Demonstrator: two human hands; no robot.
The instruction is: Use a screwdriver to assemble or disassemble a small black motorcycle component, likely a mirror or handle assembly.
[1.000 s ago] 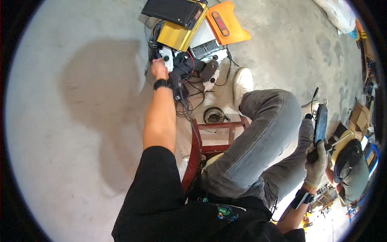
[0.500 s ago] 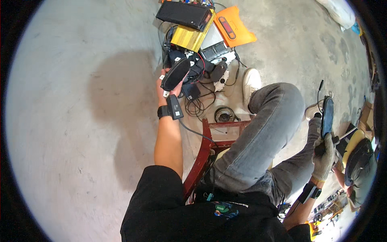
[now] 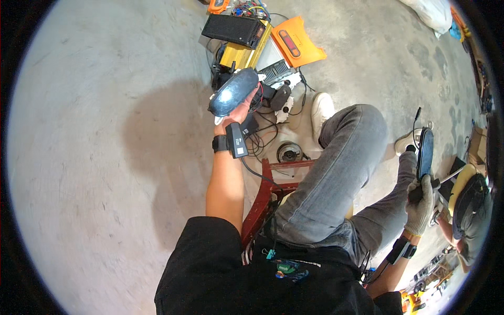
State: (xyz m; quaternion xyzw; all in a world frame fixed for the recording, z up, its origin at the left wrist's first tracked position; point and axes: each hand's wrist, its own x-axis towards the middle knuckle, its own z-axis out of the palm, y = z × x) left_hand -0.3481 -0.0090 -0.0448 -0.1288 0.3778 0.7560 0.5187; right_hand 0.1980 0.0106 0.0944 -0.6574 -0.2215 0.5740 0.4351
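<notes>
My bare left hand (image 3: 240,114) is closed on a glossy black oval part (image 3: 234,92) with white tabs at its ends. Its shiny face is turned up and catches a bright reflection, and the part hides most of the fingers. Over on the right, my right hand (image 3: 419,211), in a grey knit glove, grips a second dark oval part (image 3: 426,149), held on end with a short black cable beside it. A thin metal shaft (image 3: 452,174) sticks out beside that glove, like a screwdriver's; its other end is hidden.
Ahead of my left hand lie a black box (image 3: 233,30), a gold metal case (image 3: 237,54), an orange panel (image 3: 298,42) and tangled cables (image 3: 257,144). A round metal part (image 3: 290,152) rests near a red stool (image 3: 257,205). Another person (image 3: 470,210) is at far right.
The oval part in my left hand has turned over, from its dull black side to its glossy side, and shifted slightly right. My right hand keeps its hold with little movement.
</notes>
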